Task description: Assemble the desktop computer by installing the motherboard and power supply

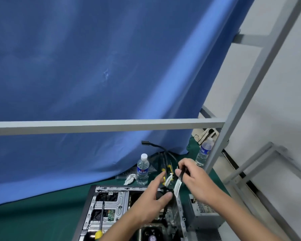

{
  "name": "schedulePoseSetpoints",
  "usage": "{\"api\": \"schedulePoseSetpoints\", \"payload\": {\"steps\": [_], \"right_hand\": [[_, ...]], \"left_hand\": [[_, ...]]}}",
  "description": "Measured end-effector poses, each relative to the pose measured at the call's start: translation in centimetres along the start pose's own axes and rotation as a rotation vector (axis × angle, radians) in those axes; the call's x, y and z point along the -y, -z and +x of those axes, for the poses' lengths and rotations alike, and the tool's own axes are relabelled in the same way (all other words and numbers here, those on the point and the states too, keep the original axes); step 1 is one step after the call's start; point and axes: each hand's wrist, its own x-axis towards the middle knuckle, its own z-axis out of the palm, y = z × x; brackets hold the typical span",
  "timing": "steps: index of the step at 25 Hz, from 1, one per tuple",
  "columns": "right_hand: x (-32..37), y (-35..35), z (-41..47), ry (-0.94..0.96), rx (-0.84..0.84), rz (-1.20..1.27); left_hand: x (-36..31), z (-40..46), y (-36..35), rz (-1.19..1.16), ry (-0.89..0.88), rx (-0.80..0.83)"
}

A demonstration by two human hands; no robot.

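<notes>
Case: we see the open computer case (101, 202) lying on its side on the green table (33, 221), at the bottom middle of the view, its metal interior facing up.
Power supply: the grey power supply (204, 215) sits on the table just beside the case's right wall, outside the case.
Motherboard: we can make out only a sliver of board and a fan at the bottom edge, under the left forearm; we cannot tell how it is seated.
Cables: a bundle of black cables (165, 153) rises above the case's far edge, with white tags (177, 186) hanging from it.
Right hand: our right hand (193, 178) pinches a black cable between thumb and fingertips, above the case's far right corner.
Left hand: our left hand (155, 197) hovers over the case with fingers extended and slightly spread, forefinger toward the cables; the thumb touches a dark connector.
Screwdriver: a yellow-handled screwdriver (99, 228) lies inside the case at left.
Bottles: one water bottle (142, 169) stands behind the case, another (204, 152) farther right.
Backdrop: a blue cloth (94, 66) hangs behind a grey frame bar (102, 126).
</notes>
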Motion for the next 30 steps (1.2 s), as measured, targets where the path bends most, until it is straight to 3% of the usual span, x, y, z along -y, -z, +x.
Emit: {"api": "schedulePoseSetpoints", "payload": {"steps": [3, 6, 14, 21, 24, 27, 30], "right_hand": [[0.2, 0.2, -1.1, -0.025, 0.052, 0.068], [0.0, 0.4, -2.1, -0.06, 0.046, 0.186], [-1.8, 2.5, -4.6, -0.109, -0.007, 0.25], [-3.1, 3.7, -6.9, -0.111, -0.028, 0.193], [-2.5, 3.2, -7.2, -0.051, -0.007, 0.173], [-1.8, 2.6, -7.0, -0.003, 0.012, 0.129], [-1.2, 1.9, -6.8, 0.003, -0.015, 0.132]], "left_hand": [[-1.3, -0.1, -0.6, -0.124, -0.048, -0.006], [-2.2, -0.6, -1.3, -0.106, -0.069, -0.049], [-5.3, -0.4, -4.0, -0.167, 0.019, -0.168], [-7.8, -1.6, -4.4, -0.403, 0.179, -0.048], [-8.7, -2.1, -4.1, -0.209, 0.156, 0.0], [-9.1, -2.1, -3.5, 0.07, 0.088, -0.057], [-8.8, -2.1, -2.6, 0.084, 0.068, -0.119]]}}
